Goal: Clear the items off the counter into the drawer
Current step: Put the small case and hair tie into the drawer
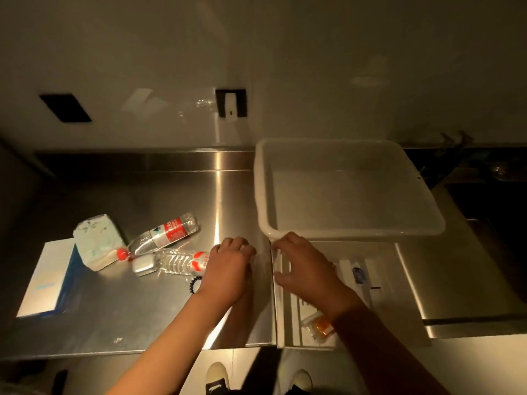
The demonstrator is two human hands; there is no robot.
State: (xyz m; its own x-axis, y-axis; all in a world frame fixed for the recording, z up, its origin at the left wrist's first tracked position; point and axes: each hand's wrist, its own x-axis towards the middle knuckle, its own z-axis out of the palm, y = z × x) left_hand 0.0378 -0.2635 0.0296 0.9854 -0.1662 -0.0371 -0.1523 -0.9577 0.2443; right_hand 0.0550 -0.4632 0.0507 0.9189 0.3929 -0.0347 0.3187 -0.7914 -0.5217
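Note:
The open drawer [382, 283] sits at the lower right, with white dividers, an orange packet [322, 327] and a small blue item [358, 275] inside. On the steel counter [159, 195] lie two clear water bottles, one with a red label [168, 232] and one with a red cap [176, 262], a silver case [143, 267], a tissue pack [97, 240], a blue-and-white box [45, 280] and a black hair tie [195, 283]. My left hand [228, 269] rests on the counter beside the drawer, fingers curled down, nothing seen in it. My right hand [302, 266] hovers over the drawer's left side, fingers apart and empty.
A translucent plastic tub [353, 232] stands on the counter just behind the drawer, its front corner by my right fingertips. A dark sink [490, 206] lies at the far right. Two dark wall plates are on the wall behind. My shoes show below the counter edge.

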